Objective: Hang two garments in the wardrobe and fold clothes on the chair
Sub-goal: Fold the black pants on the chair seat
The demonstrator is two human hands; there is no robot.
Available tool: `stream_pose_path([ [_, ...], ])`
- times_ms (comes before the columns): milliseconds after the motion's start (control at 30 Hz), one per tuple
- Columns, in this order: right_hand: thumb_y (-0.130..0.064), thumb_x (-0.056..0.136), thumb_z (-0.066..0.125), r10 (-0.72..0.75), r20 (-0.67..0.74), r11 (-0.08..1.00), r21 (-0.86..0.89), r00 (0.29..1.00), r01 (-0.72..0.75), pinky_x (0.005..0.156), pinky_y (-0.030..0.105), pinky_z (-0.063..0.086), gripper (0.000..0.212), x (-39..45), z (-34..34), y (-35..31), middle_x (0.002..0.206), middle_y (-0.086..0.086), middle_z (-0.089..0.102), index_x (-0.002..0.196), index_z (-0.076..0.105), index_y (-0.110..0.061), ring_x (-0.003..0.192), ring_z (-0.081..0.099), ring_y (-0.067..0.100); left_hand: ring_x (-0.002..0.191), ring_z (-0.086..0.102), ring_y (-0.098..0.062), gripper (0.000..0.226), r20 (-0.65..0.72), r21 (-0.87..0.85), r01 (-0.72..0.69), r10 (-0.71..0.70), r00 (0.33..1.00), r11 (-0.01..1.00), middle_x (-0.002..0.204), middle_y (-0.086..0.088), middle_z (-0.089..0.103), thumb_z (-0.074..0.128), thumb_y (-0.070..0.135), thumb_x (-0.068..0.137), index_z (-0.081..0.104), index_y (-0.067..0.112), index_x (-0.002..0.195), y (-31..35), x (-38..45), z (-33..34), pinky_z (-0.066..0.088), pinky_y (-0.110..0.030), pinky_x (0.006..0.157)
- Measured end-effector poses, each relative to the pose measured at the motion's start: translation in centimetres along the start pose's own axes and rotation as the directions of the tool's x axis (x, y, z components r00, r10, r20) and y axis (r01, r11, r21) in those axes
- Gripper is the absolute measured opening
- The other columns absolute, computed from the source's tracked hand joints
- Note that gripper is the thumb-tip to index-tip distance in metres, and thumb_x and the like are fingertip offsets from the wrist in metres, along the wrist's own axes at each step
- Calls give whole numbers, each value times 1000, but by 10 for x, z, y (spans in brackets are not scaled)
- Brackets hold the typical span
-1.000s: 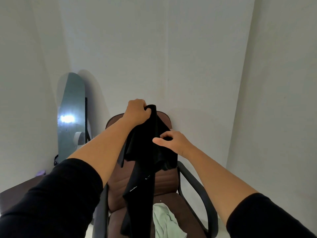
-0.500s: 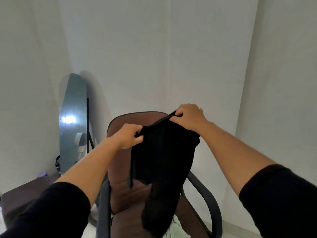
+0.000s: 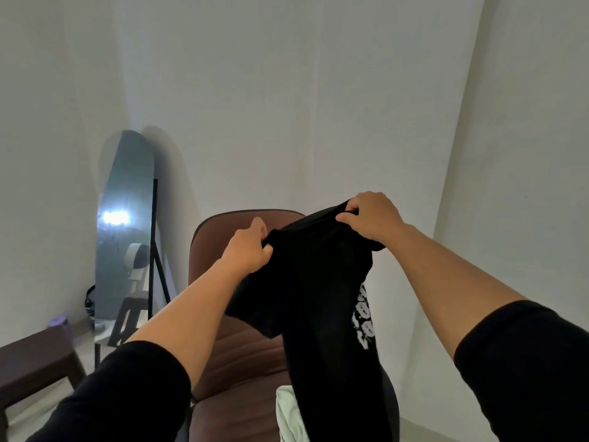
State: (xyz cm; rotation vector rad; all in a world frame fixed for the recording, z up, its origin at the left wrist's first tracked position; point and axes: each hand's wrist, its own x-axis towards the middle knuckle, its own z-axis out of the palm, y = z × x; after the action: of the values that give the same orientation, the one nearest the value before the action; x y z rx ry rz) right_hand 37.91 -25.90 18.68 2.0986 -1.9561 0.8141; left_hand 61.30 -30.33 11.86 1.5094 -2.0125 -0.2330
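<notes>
**Black garment stretched between two hands above the chair**

Above the brown chair [image 3: 242,352], the person held a black garment [image 3: 315,298] up in the air by its top edge. The left hand [image 3: 250,250] had its fingers curled round the left end of that edge, and the right hand [image 3: 371,218] pinched the right end, a little higher and farther from the camera. Both grips were closed on cloth; neither hand was spread.

The held edge ran taut from lower left to upper right between the two fists, and that line was the short axis. The garment's long axis hung straight down from it, the body of the cloth falling below and between the forearms toward the seat, with a white print [image 3: 363,317] showing on its right side. The lower end dropped out of view at the bottom of the frame, near a pale green garment [image 3: 288,416] lying on the seat.

Judging by this, the next fold would turn on lowering that hanging length onto the seat. The left hand sat nearer the chair back and lower.
</notes>
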Motion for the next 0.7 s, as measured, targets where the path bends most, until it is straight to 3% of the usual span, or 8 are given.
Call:
stream_pose_path([
  [100, -26, 92, 56, 22, 10, 997, 76, 1000, -22, 69, 28, 40, 23, -2, 5, 1, 84, 4, 61, 91, 67, -6, 79, 56, 21, 61, 59, -23, 44, 94, -336, 221, -200, 975, 916, 105, -14, 56, 36, 8, 90, 40, 17, 133, 24, 3, -2, 51, -27, 48],
  [167, -18, 93, 54, 31, 37, 990, 134, 999, -36, 73, 27, 40, 17, -4, 9, 2, 93, 5, 61, 98, 66, -7, 86, 57, 22, 60, 62, -24, 41, 189, -576, 368, -320, 929, 730, 97, -15, 60, 29, 3, 91, 48, 6, 128, 35, 6, -4, 56, -27, 50],
  [267, -7, 93, 48, 55, 43, 966, 252, 998, -64, 74, 24, 42, 18, -9, 12, 5, 110, 8, 60, 103, 61, -12, 91, 55, 20, 82, 68, -24, 27, 279, -820, 397, -317, 906, 412, 103, -12, 61, 36, 1, 93, 48, 0, 117, 38, 7, -6, 57, -27, 70],
  [333, -2, 93, 45, 63, 29, 940, 336, 998, -69, 66, 24, 44, 21, -15, 11, 7, 115, 12, 57, 103, 54, -17, 88, 54, 22, 92, 65, -18, 30, 229, -811, 317, -232, 945, 491, 102, -7, 64, 49, 1, 87, 57, -1, 115, 31, 4, -6, 54, -25, 82],
  [433, 0, 92, 42, 55, 22, 907, 416, 998, -59, 71, 37, 48, 24, -24, 7, 5, 115, 14, 54, 103, 48, -20, 101, 57, 33, 93, 64, -10, 41, 68, -617, 101, -75, 995, 780, 100, 0, 68, 63, 4, 78, 61, 15, 117, 19, -7, -5, 49, -26, 93],
  [500, 1, 91, 41, 33, 7, 894, 446, 999, -32, 64, 33, 46, 26, -28, 8, 2, 110, 13, 55, 97, 48, -23, 83, 55, 26, 98, 64, -13, 43, -73, -448, 13, -51, 996, 894, 105, 0, 69, 70, 12, 77, 61, 16, 118, 15, -11, -7, 45, -25, 96],
  [567, 3, 90, 42, 9, -2, 886, 464, 1000, -7, 59, 26, 40, 30, -32, 8, -3, 99, 9, 55, 88, 48, -27, 68, 46, 17, 94, 64, -16, 32, -239, -288, -42, -30, 970, 957, 99, -1, 71, 72, 22, 77, 67, 16, 108, 14, -16, -12, 45, -22, 86],
  [700, 6, 86, 41, 16, -20, 867, 498, 1000, -4, 60, 25, 39, 37, -40, 7, -11, 88, 1, 54, 75, 49, -29, 67, 45, 16, 81, 58, -21, 18, -392, 3, -100, 93, 915, 995, 81, 2, 61, 63, 35, 81, 65, 17, 85, 14, -32, -24, 50, -36, 74],
])
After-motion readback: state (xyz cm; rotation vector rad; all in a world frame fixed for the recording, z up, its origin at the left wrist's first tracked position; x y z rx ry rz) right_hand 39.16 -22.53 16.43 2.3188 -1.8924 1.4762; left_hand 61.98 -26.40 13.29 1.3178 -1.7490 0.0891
